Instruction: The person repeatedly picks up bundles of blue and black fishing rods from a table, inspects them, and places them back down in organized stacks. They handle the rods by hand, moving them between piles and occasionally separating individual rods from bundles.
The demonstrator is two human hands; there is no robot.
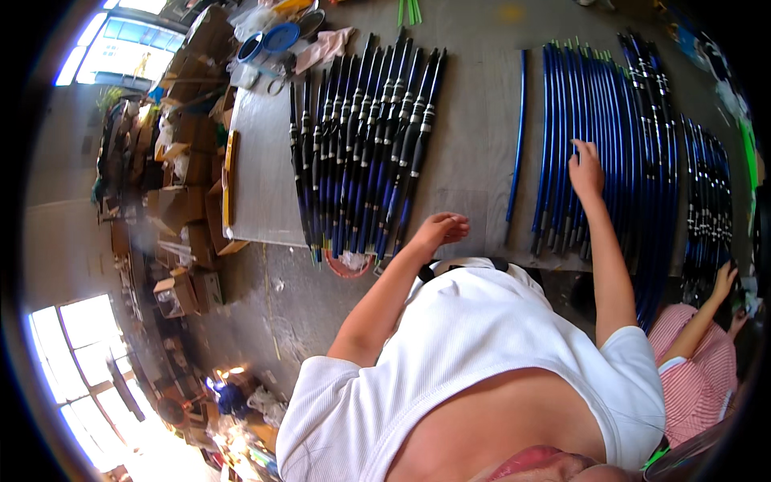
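Note:
My right hand [588,170] reaches over a row of slim blue rod sections [610,136] on the table. Its fingers are bent in at one blue rod in the left part of the row. Left of that row, a single blue rod [518,132] lies apart. My left hand [443,231] hovers by the table's near edge, fingers loosely apart with nothing in them. Beyond it to the left lies a fanned group of black fishing rods [369,136] with silver rings and blue-purple parts, their lower ends near the front edge.
More black rods [652,96] and a shorter silver-ringed bundle [707,193] lie at the right, where another person in a striped red top [695,369] reaches in. Tubs [281,37] and a pink cloth [324,50] sit far left. Cardboard boxes [181,293] stand beyond the table's left end.

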